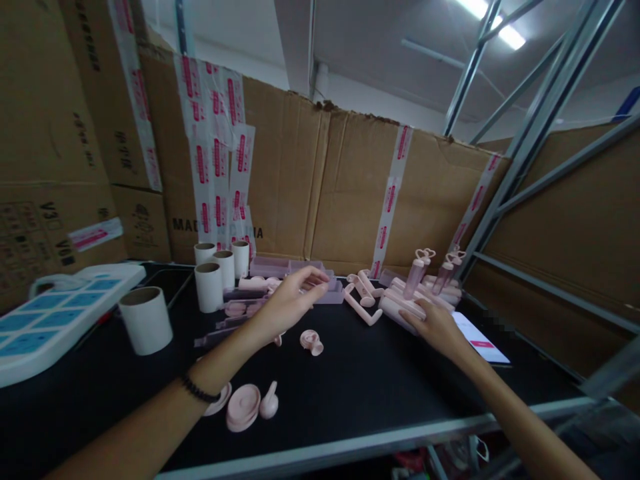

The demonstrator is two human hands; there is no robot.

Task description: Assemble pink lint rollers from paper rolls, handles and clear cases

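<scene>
My left hand point(295, 300) hovers over the middle of the black table, fingers stretched out and thumb apart, holding nothing that I can see. Behind it lie translucent mauve trays point(330, 293). Below it sits a small round pink part point(311, 341). At the right, my right hand point(435, 327) has its fingers closed on the near end of a pink cylinder point(400, 312), one of several lying side by side. Clear pink tubes with heart-shaped tops point(414, 277) stand among these cylinders. Left of them are pink angled brackets point(363, 307).
White cardboard tubes point(146, 323) stand at the left, near a white power-strip-like panel with blue squares point(65, 303). Pink discs point(243, 407) and a pink bulb-shaped piece point(269, 401) lie near the front edge. A lit phone point(480, 340) lies at right. Cardboard walls point(300, 173) close the back.
</scene>
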